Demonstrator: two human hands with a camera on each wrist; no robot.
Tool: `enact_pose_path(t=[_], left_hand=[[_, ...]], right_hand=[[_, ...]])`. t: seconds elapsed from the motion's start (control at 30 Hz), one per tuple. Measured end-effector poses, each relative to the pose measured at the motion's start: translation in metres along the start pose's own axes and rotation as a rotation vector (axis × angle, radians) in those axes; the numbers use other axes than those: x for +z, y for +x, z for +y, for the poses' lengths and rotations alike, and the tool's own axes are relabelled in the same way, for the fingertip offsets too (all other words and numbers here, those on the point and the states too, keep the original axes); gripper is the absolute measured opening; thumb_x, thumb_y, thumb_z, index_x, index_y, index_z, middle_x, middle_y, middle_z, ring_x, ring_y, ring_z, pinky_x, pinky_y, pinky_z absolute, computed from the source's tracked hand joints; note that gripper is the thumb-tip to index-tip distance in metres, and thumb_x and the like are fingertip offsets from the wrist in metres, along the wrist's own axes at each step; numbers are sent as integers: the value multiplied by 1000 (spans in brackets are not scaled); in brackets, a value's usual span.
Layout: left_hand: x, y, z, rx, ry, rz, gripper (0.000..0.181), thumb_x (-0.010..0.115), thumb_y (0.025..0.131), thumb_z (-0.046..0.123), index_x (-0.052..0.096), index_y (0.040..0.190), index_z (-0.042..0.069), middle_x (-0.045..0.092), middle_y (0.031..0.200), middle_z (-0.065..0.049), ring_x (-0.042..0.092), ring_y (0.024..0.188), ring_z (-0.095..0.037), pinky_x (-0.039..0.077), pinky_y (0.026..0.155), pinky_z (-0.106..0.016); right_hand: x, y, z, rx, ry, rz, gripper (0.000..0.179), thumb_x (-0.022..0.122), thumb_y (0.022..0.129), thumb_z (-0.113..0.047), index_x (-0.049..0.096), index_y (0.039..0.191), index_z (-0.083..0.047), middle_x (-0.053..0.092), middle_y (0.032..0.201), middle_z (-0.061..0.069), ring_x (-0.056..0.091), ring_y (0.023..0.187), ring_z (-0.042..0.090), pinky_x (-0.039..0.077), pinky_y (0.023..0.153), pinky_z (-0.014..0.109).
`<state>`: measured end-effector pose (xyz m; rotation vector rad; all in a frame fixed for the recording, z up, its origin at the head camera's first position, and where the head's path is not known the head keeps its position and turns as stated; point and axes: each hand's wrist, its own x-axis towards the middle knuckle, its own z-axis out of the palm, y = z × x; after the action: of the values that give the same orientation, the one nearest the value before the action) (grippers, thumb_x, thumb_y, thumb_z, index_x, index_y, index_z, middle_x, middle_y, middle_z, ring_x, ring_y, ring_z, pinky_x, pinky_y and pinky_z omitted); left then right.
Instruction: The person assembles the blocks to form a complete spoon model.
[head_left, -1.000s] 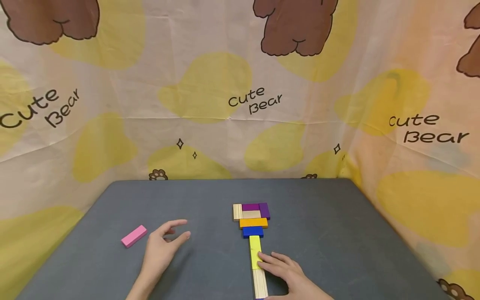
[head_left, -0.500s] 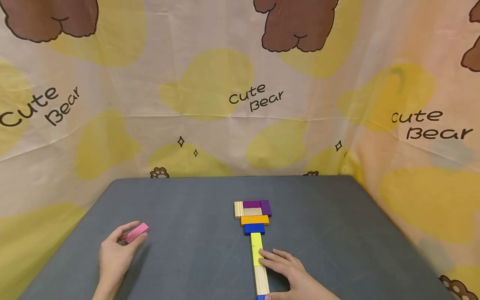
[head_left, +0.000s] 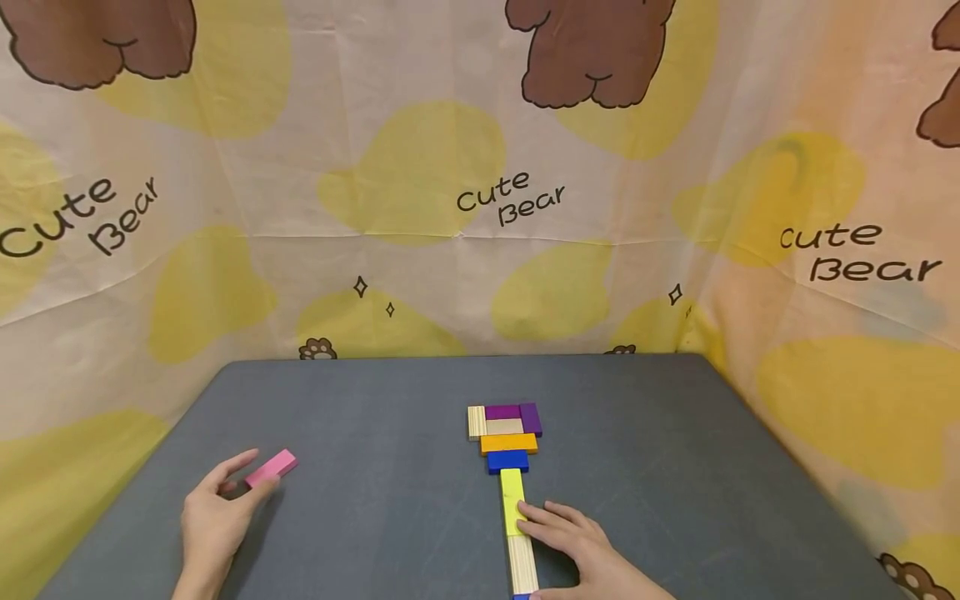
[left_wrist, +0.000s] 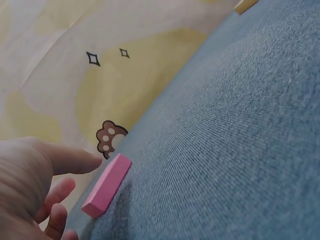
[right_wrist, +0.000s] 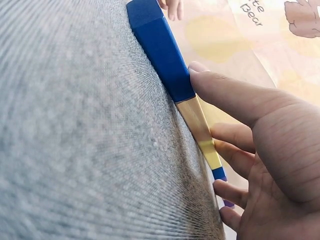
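Observation:
A pink wooden block (head_left: 273,468) lies on the dark table at the left. My left hand (head_left: 213,517) is beside it, thumb near its close side and forefinger apart from it; the left wrist view also shows the pink block (left_wrist: 107,186) by a fingertip. At the right, my right hand (head_left: 581,546) rests its fingertips along a row of blocks. That row has a yellow block (head_left: 512,492), a plain wood block (head_left: 522,565) and a blue block (right_wrist: 162,55), whose side the right thumb touches.
Beyond the row lie a short blue block (head_left: 507,461) and an orange block (head_left: 509,444). Farther back, plain wood and purple blocks (head_left: 530,419) form a rectangle. A printed cloth (head_left: 412,183) hangs behind and beside the table (head_left: 375,533).
My left hand moved left to the pink block and held it between thumb and fingers; now the fingers have spread from it. The right hand stays at the row.

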<state>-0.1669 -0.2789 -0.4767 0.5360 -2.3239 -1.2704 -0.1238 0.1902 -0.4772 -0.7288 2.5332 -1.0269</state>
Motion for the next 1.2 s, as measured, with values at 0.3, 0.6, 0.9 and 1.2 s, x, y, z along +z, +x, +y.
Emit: enact_pose_path(t=[0.3,0.6,0.9,1.2], left_hand=[[0,3,-3,-10,80,-41,62,87,76,22,62,131,7,59,126,-17,45,97,-22,33,74,-32],[1,5,-5,-1,116,-57,64,87,76,20,61,132,6,59,128,-20,47,100,-25,33,77,-36],[3,5,-9,42,147,-54,57,84,77,16,62,128,3,59,122,-28,52,102,-33,35,79,-42],[6,7,-11,62,163,-28,52,83,76,10,63,124,0,62,117,-27,53,99,-32,35,78,-43]], right_hand=[[0,0,0,-9,-15,5,72,70,83,-58,49,146,-29,37,153,-11,29,134,38,27,95,72],[1,0,2,-35,-33,15,72,70,83,-59,49,146,-30,37,153,-11,30,133,37,28,94,71],[0,0,2,-41,-30,5,73,71,83,-58,48,147,-30,36,153,-12,30,134,36,29,94,71],[-1,2,3,-26,-10,-5,73,73,83,-54,48,147,-31,37,152,-12,30,133,38,27,94,73]])
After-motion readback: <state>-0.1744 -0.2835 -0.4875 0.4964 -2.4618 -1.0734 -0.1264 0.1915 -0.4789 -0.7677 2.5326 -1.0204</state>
